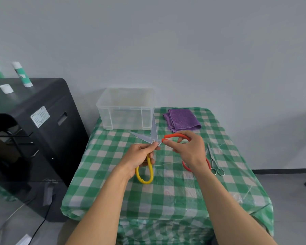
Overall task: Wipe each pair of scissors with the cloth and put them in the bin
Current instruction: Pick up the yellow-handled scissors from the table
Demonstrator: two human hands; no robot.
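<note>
A large pair of scissors [153, 131] with one yellow and one orange loop handle is held above the checked table, blades spread wide, pointing up and left. My left hand [140, 157] grips the yellow handle just below the pivot. My right hand [189, 149] holds the orange handle. The folded purple cloth [183, 119] lies at the table's back right, untouched. The clear plastic bin [125, 108] stands at the back left, nothing visible inside. A red-handled pair [186, 167] lies mostly hidden under my right wrist. Small steel scissors [213, 160] lie further right.
The table [166, 191] has a green-and-white checked cover under clear plastic. A black cabinet [34, 138] stands close on the left, with a glue stick [22, 75] and a white cap [6, 88] on top. A grey wall is behind.
</note>
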